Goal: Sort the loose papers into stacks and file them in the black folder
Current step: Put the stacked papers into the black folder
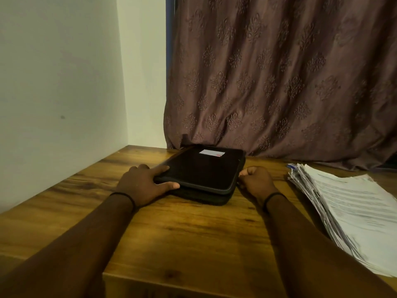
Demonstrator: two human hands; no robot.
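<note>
Found folder (pixel 199 175) flat at far middle of table (pixel 171 233), back edge against curtain (pixel 279 82). Judged risks: could skid under curtain if pushed, or drop shut if cover raised from one corner only. Noted papers (pixel 352 211) in ragged heap well to right. Saw left hand (pixel 141 186) pinching near-left corner, index on top, thumb at edge. Saw right hand (pixel 256 181) curled at near-right corner; could not tell grip.
</note>
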